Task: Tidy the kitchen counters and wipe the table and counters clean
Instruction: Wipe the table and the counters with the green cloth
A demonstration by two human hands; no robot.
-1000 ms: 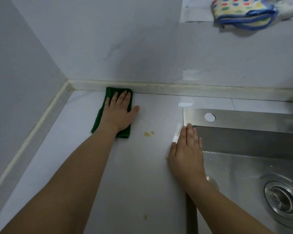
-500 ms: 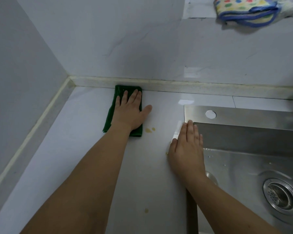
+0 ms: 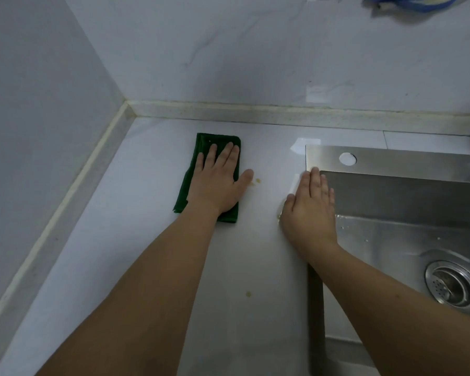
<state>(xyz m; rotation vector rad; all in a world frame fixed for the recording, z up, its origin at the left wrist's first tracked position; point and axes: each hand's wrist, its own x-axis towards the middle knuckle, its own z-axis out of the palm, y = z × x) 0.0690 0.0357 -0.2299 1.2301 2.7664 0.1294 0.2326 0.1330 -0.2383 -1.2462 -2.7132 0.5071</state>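
A person wipes a pale kitchen bench [image 3: 136,240] beside a steel sink [image 3: 391,158]. The left hand [image 3: 217,183] lies flat, fingers straight, pressing a folded dark green cloth [image 3: 185,191] onto the bench near the back wall; its grip is released, clenched round nothing. The right hand [image 3: 310,210] is likewise flat and released, resting on the sink's left rim where it meets the bench.

By the look of it, the job is only partly done. At least 2 small yellowish spots [image 3: 257,181] sit just beside the left thumb, not yet under the cloth, and 1 more yellowish spot [image 3: 248,294] lies nearer the person, between the forearms. Water droplets [image 3: 342,226] dot the sink wall. No table is in view, so its state cannot be told.

The cloth is a long rectangle, folded flat, its near left corner slightly frayed or turned. It looks soft and thin enough to slide easily under a flat palm.
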